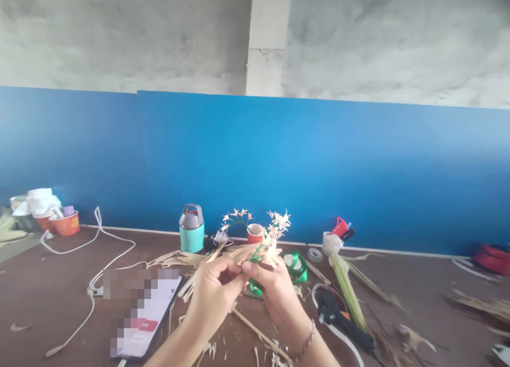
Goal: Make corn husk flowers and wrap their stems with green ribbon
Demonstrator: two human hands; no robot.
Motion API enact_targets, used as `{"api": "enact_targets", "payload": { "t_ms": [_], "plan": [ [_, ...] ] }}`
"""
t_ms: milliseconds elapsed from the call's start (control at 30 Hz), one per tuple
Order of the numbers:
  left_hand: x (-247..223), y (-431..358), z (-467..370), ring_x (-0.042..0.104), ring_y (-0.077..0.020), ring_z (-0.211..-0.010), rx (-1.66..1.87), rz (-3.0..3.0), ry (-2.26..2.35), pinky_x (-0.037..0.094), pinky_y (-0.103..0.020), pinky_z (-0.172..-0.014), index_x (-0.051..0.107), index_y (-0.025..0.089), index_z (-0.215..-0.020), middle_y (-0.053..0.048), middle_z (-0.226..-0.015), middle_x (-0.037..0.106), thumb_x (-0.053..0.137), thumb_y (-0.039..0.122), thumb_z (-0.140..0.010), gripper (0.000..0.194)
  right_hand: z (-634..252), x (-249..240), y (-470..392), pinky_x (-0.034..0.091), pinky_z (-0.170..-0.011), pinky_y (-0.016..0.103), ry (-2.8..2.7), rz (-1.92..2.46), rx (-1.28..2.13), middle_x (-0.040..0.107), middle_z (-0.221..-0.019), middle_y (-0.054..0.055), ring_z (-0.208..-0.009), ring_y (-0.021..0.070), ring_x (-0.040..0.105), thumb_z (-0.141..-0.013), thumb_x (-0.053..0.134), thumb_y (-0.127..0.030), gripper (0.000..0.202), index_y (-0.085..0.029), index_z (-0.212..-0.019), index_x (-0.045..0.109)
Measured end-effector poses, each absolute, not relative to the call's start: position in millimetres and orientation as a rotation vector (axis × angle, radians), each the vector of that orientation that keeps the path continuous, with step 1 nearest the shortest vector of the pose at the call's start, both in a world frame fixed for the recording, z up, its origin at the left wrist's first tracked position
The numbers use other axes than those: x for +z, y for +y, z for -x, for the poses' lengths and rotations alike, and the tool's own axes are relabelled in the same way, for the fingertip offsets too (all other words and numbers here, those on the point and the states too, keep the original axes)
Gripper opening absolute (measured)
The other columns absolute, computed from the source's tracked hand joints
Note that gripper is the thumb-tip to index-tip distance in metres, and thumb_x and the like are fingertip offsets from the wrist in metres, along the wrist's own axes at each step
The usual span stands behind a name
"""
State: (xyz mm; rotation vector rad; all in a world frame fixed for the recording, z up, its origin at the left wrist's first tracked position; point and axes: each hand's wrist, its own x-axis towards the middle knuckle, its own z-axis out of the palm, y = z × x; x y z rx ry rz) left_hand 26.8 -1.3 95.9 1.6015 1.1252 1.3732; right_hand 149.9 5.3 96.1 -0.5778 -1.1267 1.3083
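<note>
My left hand [219, 284] and my right hand [277, 287] meet at the centre, thumbs and fingertips pinched together. Between them is a flower stem [257, 254] wrapped in green, with pale cream petals [272, 254] at its upper end above my right hand. Green ribbon shows just below my fingers. A spool of green ribbon [297, 267] lies right beside my right hand. Behind my hands stands a red-and-white paper cup [255, 234], with sprays of small pale flowers [240, 214] around it. My fingers hide the lower stem.
A phone [147, 319] and white cable [98, 271] lie left, near a teal container [192, 234]. Dried husk strips [179, 258] and scraps litter the brown table [43, 298]. Right are a black glue gun [345, 324], a tape roll [315, 255] and green stalks [348, 292]. A blue partition [247, 160] runs behind.
</note>
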Motion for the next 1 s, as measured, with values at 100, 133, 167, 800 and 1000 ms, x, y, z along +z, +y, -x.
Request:
{"api": "enact_targets", "payload": {
  "t_ms": [100, 133, 167, 800, 1000],
  "plan": [
    [97, -3, -27, 0.039, -0.0106, -0.046, 1.351, -1.674, 1.223, 0.030, -0.023, -0.047, 0.046, 0.020, -0.051, 0.006, -0.048, 0.043, 0.059, 0.025, -0.070, 0.023, -146, 97, 3, 0.048, -0.065, 0.028, -1.140, 0.602, 1.211, 0.065, -0.064, 0.002, -0.063, 0.0161, 0.057, -0.069, 0.073, -0.019, 0.005, -0.016, -0.066, 0.070],
    [98, -3, -26, 0.039, -0.0103, -0.046, 1.311, -1.681, 1.235, 0.029, -0.023, -0.046, 0.044, 0.020, -0.050, 0.006, -0.047, 0.042, 0.059, 0.024, -0.069, 0.024, -145, 97, 2, 0.047, -0.063, 0.028, -1.143, 0.613, 1.184, 0.065, -0.063, 0.002, -0.061, 0.0159, 0.057, -0.068, 0.073, -0.019, 0.006, -0.016, -0.064, 0.070],
    [99, -2, -24, 0.038, -0.0100, -0.046, 1.257, -1.679, 1.231, 0.028, -0.023, -0.045, 0.044, 0.020, -0.050, 0.006, -0.047, 0.042, 0.059, 0.024, -0.068, 0.024, -144, 96, 2, 0.047, -0.061, 0.027, -1.147, 0.620, 1.165, 0.064, -0.062, 0.001, -0.060, 0.0156, 0.056, -0.068, 0.073, -0.020, 0.007, -0.016, -0.063, 0.069],
    [108, 0, -18, 0.044, -0.0054, -0.046, 0.975, -1.095, 0.817, 0.034, -0.020, -0.046, 0.062, 0.016, -0.065, 0.005, -0.057, 0.055, 0.073, 0.023, -0.060, 0.015, -151, 96, 6, 0.050, -0.059, 0.030, -1.132, 0.646, 1.189, 0.068, -0.065, 0.003, -0.060, 0.0176, 0.061, -0.068, 0.076, -0.029, 0.011, -0.018, -0.069, 0.071],
    [99, 6, -18, 0.045, -0.0050, -0.050, 1.045, -0.902, 0.730, 0.030, -0.015, -0.042, 0.066, 0.012, -0.068, 0.002, -0.058, 0.054, 0.079, 0.033, -0.063, 0.025, -152, 100, 6, 0.048, -0.055, 0.029, -1.105, 0.635, 1.209, 0.068, -0.061, 0.002, -0.054, 0.0164, 0.059, -0.066, 0.077, -0.030, 0.013, -0.019, -0.063, 0.070]
  ]
}}
